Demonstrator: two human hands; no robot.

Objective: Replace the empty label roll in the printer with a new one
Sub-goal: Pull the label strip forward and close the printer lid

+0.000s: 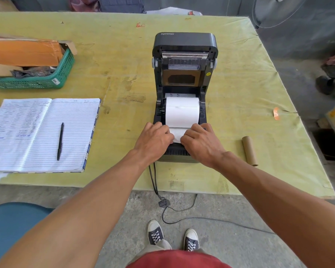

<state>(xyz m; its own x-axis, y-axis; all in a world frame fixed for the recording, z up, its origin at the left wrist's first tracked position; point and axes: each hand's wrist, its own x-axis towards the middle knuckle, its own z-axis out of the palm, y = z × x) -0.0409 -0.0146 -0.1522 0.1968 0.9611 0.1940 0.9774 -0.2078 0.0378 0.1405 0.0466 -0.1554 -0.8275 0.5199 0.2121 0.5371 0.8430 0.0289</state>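
Note:
A black label printer (pixel 184 41) stands on the table with its lid tilted up and back. A full white label roll (pixel 182 111) sits in its bay, between the side guides. The roll's loose end (pixel 177 133) lies forward over the printer's front. My left hand (pixel 153 139) pinches the left edge of that paper end. My right hand (pixel 200 141) pinches its right edge. The empty brown cardboard core (pixel 249 150) lies on the table to the right of the printer.
An open lined notebook (pixel 37 132) with a black pen (pixel 60 141) lies at the left. A green basket (pixel 46 82) with cardboard stands at the back left. The printer's cables (pixel 155 182) hang over the table's front edge to the floor. A blue seat (pixel 12 227) is at bottom left.

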